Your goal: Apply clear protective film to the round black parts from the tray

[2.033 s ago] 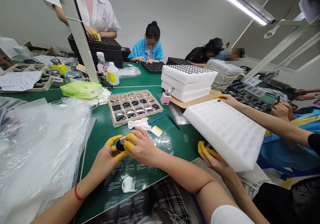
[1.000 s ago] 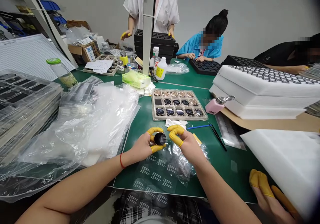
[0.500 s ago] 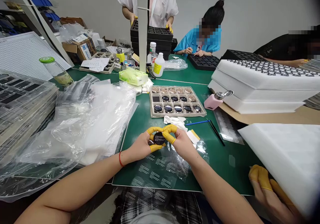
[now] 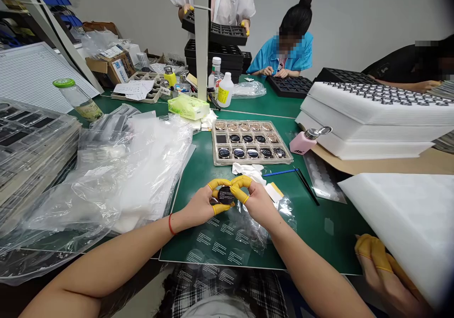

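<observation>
Between my two hands is a round black disc [image 4: 225, 195] with small white print, face up toward me. My left hand [image 4: 207, 201] grips its left side with yellow-covered fingertips. Yellow finger covers are also on my right hand [image 4: 250, 195], whose thumb and forefinger pinch the disc's upper right edge. Below lies a clear sheet of printed round films [image 4: 220, 248], reaching over the table's front edge. Beyond my hands, a clear compartment tray [image 4: 252, 143] holds several round pieces, some dark-faced and some coppery. White tissue [image 4: 248, 171] lies between the tray and my right hand.
Right of my hands are a blue stick [image 4: 281, 173], black tweezers [image 4: 307, 187] and a pink bottle [image 4: 302, 142]. White foam stacks [image 4: 376, 138] stand farther right, near another person's yellow-tipped hand [image 4: 376, 256]. Plastic bags [image 4: 142, 167] cover the left. People sit and stand across the table [image 4: 283, 115].
The standing person across the table has lifted a black tray off the stack. My hands hold the disc in almost the same place.
</observation>
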Demonstrator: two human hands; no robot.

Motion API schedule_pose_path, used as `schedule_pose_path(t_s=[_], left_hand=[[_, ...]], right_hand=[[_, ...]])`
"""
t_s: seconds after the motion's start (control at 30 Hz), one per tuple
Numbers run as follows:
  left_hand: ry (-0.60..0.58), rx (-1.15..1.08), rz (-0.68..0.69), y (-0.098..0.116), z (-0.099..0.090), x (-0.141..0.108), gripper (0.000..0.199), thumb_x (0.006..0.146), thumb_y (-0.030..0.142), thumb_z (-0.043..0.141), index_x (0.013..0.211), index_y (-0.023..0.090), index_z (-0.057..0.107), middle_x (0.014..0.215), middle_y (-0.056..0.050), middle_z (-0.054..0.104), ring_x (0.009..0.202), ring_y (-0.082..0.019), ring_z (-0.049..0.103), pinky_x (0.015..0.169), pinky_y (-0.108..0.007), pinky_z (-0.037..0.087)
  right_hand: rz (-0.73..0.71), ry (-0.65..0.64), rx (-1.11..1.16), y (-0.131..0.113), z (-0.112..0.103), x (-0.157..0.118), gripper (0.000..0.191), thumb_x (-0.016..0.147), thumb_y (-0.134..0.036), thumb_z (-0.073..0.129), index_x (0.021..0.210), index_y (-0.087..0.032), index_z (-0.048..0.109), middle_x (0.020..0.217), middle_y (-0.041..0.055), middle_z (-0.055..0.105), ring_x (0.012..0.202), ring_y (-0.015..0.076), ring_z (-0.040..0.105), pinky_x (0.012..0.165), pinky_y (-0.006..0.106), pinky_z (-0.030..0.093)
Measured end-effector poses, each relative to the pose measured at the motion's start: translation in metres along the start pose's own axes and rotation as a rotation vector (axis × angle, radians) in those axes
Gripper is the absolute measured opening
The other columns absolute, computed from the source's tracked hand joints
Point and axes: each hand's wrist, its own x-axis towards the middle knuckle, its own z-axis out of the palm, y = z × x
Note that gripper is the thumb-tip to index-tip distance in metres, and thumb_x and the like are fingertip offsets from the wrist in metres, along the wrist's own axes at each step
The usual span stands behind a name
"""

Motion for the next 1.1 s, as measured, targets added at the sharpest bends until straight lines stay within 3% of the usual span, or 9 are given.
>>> schedule_pose_path(t_s=[0.5,0.77,1.1], left_hand=[[-0.014,-0.031,-0.008,-0.0027,-0.0005,0.001,0.05,0.072,0.022,0.071,0.115,0.022,0.046,0.099,-0.004,0.066,0.087,-0.017,0.065,0.079,-0.029,0.049],[-0.039,0.005,0.023,-0.0062,-0.0025,0.0008,0.05,0.073,0.022,0.07,0.117,0.022,0.047,0.102,-0.005,0.066,0.092,-0.021,0.065,0.084,-0.036,0.049],[-0.042,-0.026,0.006,-0.0008,0.0,0.0,0.049,0.073,0.023,0.07,0.116,0.02,0.046,0.099,-0.005,0.066,0.089,-0.02,0.065,0.082,-0.035,0.051]], right_hand=[[-0.026,0.022,-0.05,-0.0014,0.0005,-0.0018,0.007,0.078,-0.024,0.056,0.073,-0.02,0.059,0.09,0.0029,0.063,0.088,0.0182,0.056,0.082,0.034,0.042],[0.019,-0.012,0.022,-0.0007,-0.0014,-0.0001,0.013,0.078,-0.031,0.059,0.073,-0.019,0.059,0.089,0.0033,0.062,0.087,0.0181,0.056,0.082,0.034,0.043],[0.026,-0.041,0.076,-0.0018,-0.002,-0.0019,0.015,0.079,-0.033,0.058,0.074,-0.019,0.058,0.089,0.0031,0.061,0.087,0.0177,0.056,0.081,0.034,0.043]])
